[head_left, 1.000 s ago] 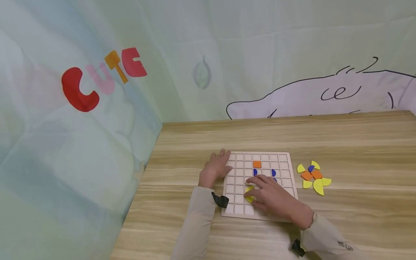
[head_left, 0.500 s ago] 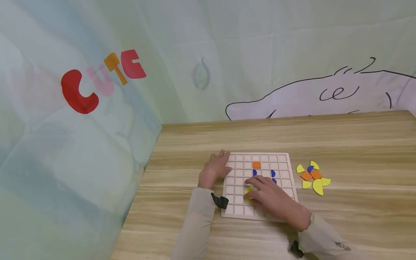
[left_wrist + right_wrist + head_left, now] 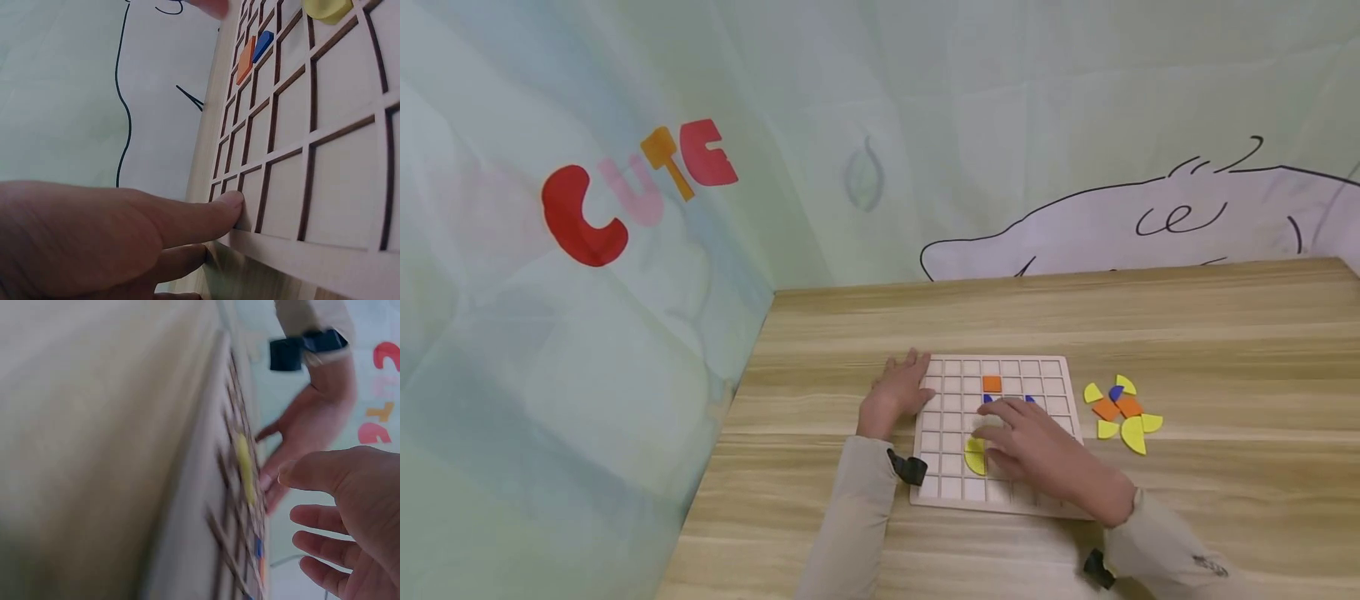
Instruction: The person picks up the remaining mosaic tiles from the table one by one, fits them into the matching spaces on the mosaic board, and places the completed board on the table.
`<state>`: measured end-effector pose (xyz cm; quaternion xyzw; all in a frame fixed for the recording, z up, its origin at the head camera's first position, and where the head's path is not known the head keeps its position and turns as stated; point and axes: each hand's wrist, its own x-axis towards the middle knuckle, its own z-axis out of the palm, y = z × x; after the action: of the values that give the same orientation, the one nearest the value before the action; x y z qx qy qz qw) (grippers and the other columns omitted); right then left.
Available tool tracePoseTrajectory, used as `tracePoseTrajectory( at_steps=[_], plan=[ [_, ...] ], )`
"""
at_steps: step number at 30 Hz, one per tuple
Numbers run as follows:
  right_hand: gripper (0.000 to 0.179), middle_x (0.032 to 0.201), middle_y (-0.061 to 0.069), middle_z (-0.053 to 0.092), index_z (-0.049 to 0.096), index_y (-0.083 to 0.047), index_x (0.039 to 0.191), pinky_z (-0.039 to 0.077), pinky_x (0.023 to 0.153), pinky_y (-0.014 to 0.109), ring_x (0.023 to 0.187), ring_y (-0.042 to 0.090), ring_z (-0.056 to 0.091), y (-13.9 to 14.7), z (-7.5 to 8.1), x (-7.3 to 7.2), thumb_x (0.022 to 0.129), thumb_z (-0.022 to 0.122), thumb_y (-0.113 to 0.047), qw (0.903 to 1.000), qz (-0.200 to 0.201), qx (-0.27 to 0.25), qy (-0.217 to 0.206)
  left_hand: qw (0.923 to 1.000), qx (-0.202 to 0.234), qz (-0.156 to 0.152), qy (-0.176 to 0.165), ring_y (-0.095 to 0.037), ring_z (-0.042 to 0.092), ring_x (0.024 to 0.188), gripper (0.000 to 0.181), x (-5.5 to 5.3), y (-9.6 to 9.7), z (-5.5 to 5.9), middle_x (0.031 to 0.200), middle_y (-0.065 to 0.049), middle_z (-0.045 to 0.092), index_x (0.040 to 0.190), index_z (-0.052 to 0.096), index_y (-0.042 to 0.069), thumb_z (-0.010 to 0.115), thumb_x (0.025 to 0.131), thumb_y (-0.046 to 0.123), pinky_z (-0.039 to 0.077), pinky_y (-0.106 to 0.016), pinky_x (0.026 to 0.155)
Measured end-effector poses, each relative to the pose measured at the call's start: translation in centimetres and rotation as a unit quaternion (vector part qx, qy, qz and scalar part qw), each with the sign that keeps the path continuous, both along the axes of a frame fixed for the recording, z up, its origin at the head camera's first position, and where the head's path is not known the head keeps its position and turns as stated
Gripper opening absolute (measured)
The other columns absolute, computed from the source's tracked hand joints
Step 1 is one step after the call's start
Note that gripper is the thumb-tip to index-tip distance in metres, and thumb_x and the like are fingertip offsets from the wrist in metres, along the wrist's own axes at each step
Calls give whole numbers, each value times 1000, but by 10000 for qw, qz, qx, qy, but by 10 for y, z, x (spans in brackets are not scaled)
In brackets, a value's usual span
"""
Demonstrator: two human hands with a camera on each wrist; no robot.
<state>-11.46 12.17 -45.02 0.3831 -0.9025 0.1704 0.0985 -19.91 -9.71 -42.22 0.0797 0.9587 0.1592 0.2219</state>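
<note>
A wooden grid board [image 3: 951,487] lies on the table. My left hand [image 3: 895,392] rests at its upper left edge; in the left wrist view the thumb [image 3: 215,215] presses on the frame while the fingers lie outside it. Over the board's lower middle hovers my right hand [image 3: 1041,450], fingers loosely bent and apart, with nothing held. Just left of its fingertips, a yellow half-round piece [image 3: 974,458] sits across two cells. An orange square [image 3: 992,384] fills a cell higher up. Blue pieces [image 3: 1031,399] show below that row, partly hidden by the right hand.
To the right of the board, a loose group holds several yellow pieces [image 3: 1133,435], two orange squares [image 3: 1106,409] and a blue piece [image 3: 1116,392]. Behind the wood-grain table [image 3: 865,321] hangs a printed cloth backdrop [image 3: 820,125], with another cloth at left.
My right hand has let go of the yellow half-round piece and lifted slightly to the right, uncovering it on the board. The left hand stays at the board's edge.
</note>
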Motion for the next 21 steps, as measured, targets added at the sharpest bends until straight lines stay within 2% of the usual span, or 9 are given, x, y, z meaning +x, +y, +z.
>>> tracePoseTrajectory(
  at_steps=[6,10,16,21],
  plan=[
    [31,123,12,60,70,-14,108,48,94,52,115,31,55,21,16,-11,78,79,-16,9979,-583,2,283,10000,48,8,43,-41,7,147,62,1,-1,0,161,-7,11,154,20,18,49,100,26,17,-66,113],
    [27,123,15,58,71,-11,103,45,91,57,116,36,51,37,26,-16,77,79,-12,9931,-1134,50,295,10000,59,9,60,-42,7,146,61,1,0,0,161,-7,11,154,21,17,49,100,27,17,-65,113],
    [20,127,24,53,68,-6,96,38,94,64,119,46,43,63,32,-17,79,75,-10,9778,-2067,318,-108,10000,24,22,41,-41,7,146,61,1,0,1,161,-7,11,154,21,17,49,100,26,17,-65,113],
    [16,127,32,50,65,-4,90,32,95,68,121,52,37,78,27,-21,79,72,-13,9632,-2608,484,-430,10000,15,24,16,-41,7,146,61,1,1,2,161,-7,11,154,21,17,49,100,26,17,-65,113]
  ],
)
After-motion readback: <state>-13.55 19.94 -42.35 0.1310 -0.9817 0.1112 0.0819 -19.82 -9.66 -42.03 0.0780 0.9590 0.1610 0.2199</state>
